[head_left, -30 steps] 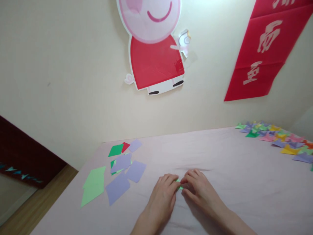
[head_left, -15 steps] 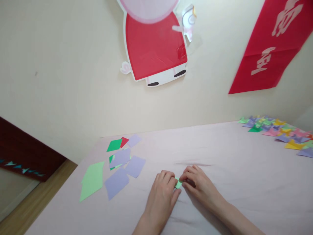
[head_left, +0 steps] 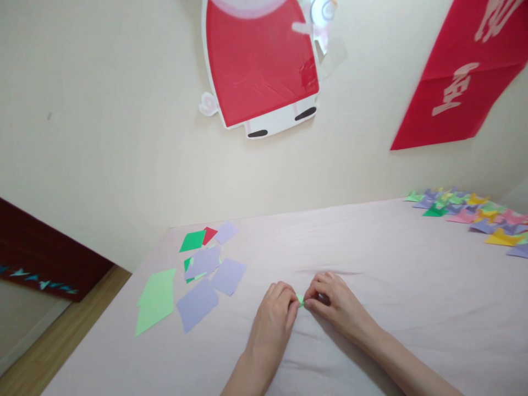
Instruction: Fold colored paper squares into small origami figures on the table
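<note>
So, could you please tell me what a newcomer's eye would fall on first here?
Probably the big red-bodied cartoon cutout at top center on the wall, with a slanting red banner to its right. Below, at lower center, the left hand and right hand hold a small green paper between their fingertips. Flat colored sheets lie at left; folded paper pieces crowd the far right.

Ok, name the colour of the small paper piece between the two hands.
The small paper piece is light green, seen in the head view.
</note>
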`<state>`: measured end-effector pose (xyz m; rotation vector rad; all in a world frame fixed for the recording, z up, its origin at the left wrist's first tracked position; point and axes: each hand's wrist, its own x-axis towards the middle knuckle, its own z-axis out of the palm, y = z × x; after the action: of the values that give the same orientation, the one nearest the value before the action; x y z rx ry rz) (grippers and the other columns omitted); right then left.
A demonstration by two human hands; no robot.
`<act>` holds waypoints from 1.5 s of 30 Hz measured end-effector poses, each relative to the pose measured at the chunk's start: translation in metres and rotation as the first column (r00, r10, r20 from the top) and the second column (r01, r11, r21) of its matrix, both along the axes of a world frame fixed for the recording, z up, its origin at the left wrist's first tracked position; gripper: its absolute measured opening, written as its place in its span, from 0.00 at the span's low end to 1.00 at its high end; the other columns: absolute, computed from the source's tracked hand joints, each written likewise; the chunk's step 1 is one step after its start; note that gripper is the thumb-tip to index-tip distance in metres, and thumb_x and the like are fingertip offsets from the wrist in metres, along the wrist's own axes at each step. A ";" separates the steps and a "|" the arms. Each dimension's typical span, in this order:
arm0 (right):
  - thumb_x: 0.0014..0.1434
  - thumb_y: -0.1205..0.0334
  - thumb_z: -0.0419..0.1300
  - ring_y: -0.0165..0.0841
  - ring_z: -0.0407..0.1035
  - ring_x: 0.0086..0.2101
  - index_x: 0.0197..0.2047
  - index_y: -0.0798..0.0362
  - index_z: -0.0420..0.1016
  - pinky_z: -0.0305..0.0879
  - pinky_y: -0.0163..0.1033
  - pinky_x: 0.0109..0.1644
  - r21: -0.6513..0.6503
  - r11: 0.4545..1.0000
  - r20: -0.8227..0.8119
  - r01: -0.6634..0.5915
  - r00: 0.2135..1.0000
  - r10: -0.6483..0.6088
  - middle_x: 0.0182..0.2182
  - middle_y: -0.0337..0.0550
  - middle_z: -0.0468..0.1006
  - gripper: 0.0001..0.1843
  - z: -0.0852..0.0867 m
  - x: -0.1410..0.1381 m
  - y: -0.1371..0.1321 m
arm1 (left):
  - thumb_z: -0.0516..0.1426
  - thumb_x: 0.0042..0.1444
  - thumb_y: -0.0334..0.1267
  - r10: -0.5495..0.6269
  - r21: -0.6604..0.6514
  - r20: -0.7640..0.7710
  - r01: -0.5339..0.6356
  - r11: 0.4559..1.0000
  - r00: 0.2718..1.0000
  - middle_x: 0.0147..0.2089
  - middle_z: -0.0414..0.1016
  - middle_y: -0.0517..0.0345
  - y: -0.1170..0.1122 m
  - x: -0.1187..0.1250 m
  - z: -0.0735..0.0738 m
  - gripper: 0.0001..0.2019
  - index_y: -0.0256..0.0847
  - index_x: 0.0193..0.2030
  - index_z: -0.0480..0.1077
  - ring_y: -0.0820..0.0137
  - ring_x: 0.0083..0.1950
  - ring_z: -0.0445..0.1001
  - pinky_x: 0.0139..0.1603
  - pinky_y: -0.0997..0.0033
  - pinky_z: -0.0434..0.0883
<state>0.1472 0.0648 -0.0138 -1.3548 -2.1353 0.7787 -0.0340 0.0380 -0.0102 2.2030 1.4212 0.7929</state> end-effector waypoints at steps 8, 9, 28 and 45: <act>0.58 0.68 0.60 0.37 0.65 0.36 0.28 0.51 0.74 0.58 0.42 0.42 0.011 1.000 0.023 0.026 0.999 -0.026 0.30 0.41 0.74 0.07 0.002 -0.005 -0.002 | 0.51 0.57 0.21 0.049 -0.022 -0.005 -0.049 0.999 0.999 0.39 0.67 0.57 -0.007 0.002 -0.001 0.10 0.41 0.33 0.62 0.65 0.43 0.66 0.45 0.64 0.67; 0.59 0.68 0.59 0.37 0.65 0.36 0.29 0.52 0.73 0.58 0.42 0.42 0.021 1.000 0.031 0.024 0.999 -0.024 0.31 0.41 0.74 0.07 0.002 -0.005 -0.003 | 0.51 0.57 0.21 0.058 -0.022 -0.018 -0.058 0.998 0.998 0.39 0.67 0.57 -0.007 0.003 -0.001 0.10 0.41 0.33 0.62 0.65 0.43 0.66 0.45 0.63 0.67; 0.60 0.68 0.59 0.37 0.64 0.38 0.31 0.52 0.73 0.55 0.42 0.42 0.078 0.997 0.082 0.010 0.997 -0.016 0.33 0.41 0.71 0.06 -0.002 -0.007 -0.004 | 0.53 0.56 0.24 0.186 0.028 -0.246 -0.185 0.982 0.951 0.42 0.65 0.54 -0.001 0.011 -0.009 0.08 0.41 0.33 0.64 0.62 0.44 0.64 0.44 0.60 0.67; 0.58 0.70 0.60 0.36 0.64 0.37 0.30 0.52 0.72 0.54 0.41 0.42 0.093 0.995 0.117 0.046 0.992 -0.057 0.32 0.40 0.72 0.06 -0.006 -0.009 -0.003 | 0.53 0.56 0.24 0.198 0.058 -0.315 -0.189 0.980 0.928 0.42 0.65 0.54 0.002 0.012 -0.012 0.07 0.41 0.34 0.65 0.62 0.44 0.65 0.43 0.61 0.67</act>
<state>0.1380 0.0619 -0.0194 -1.4352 -2.1891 0.5873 -0.0218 0.0395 -0.0218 2.3152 1.8151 0.5323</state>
